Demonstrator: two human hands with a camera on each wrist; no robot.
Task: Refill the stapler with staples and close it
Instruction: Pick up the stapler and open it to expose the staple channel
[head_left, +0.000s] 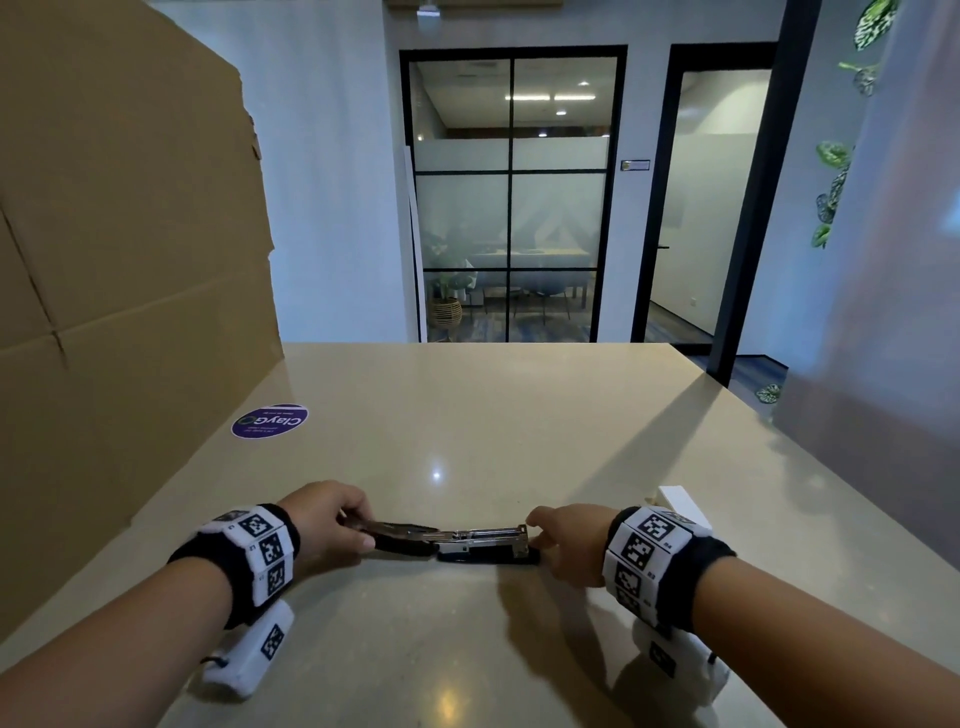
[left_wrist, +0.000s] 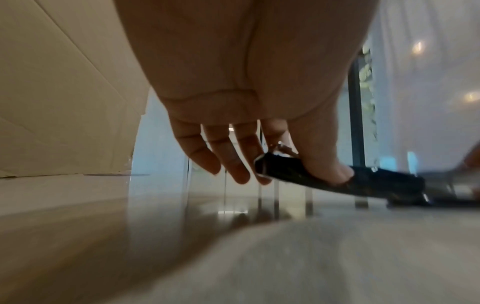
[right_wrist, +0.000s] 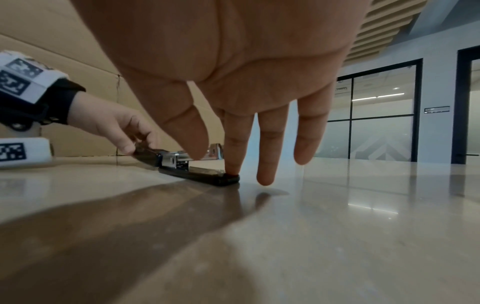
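Observation:
A black stapler (head_left: 457, 543) lies opened flat on the beige table (head_left: 467, 415). Its black top cover (left_wrist: 363, 183) is swung back to the left, and the metal magazine (right_wrist: 182, 158) is exposed above the black base (right_wrist: 200, 174). My left hand (head_left: 332, 519) pinches the free end of the cover between thumb and fingers and holds it slightly off the table. My right hand (right_wrist: 215, 160) has straight fingers. Its index fingertip (right_wrist: 232, 168) presses on the front end of the base and its thumb touches the magazine. Whether staples lie in the magazine cannot be made out.
A big cardboard box (head_left: 130, 260) stands along the left side of the table, with a round purple sticker (head_left: 270, 421) beside it. A white box-like object (head_left: 680, 501) lies just behind my right wrist. Glass office walls are beyond the far table edge.

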